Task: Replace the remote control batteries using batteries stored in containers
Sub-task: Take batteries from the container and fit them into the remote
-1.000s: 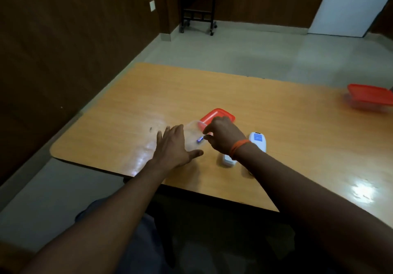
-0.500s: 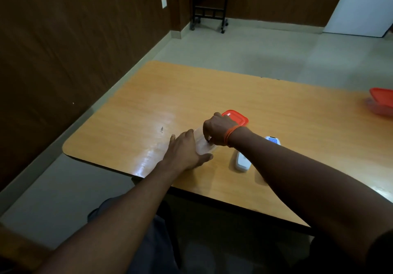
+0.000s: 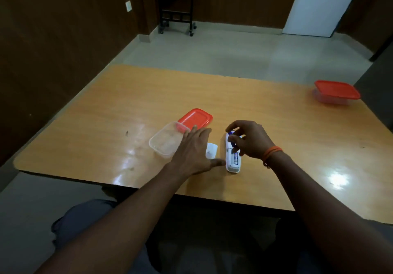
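Note:
The white remote lies face down near the table's front edge with its battery bay uncovered; one battery sits in the bay. My right hand hovers over the remote's upper half, fingertips pinched on a small blue battery. The white battery cover lies just left of the remote. My left hand rests flat on the table with fingers apart, between the remote and the clear container, which looks empty. That container's red lid lies behind it.
A second clear container with a red lid on it stands at the far right of the wooden table. A black wheeled stand is on the floor beyond the table, by the dark wall.
My right hand has left the clear container and moved right to the remote with the battery. My left hand has let go of the container and slid right.

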